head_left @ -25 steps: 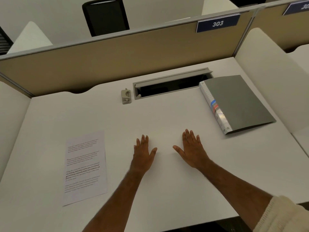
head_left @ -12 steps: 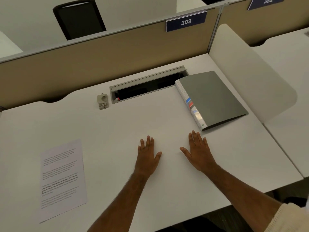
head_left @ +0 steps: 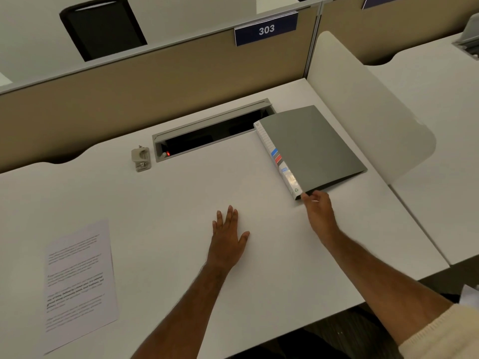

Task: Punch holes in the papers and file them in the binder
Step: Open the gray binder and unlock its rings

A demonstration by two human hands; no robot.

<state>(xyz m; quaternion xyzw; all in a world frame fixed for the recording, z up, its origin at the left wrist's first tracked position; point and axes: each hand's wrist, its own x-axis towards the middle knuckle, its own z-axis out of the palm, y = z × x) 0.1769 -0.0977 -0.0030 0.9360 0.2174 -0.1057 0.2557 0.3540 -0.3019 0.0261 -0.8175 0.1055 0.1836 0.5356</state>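
Grey binder corner seemingly pinched by right hand, fingertips hidden, left hand flat.

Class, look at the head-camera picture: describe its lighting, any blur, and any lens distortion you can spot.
Head view: dim, warm light, with a soft shadow along the binder's near edge; the paper's print is smeared and unreadable, while the 303 sign stays legible; the wide lens bows the partition and desk edges; the right hand at the binder's corner looks slightly blurred, the left hand sharper.
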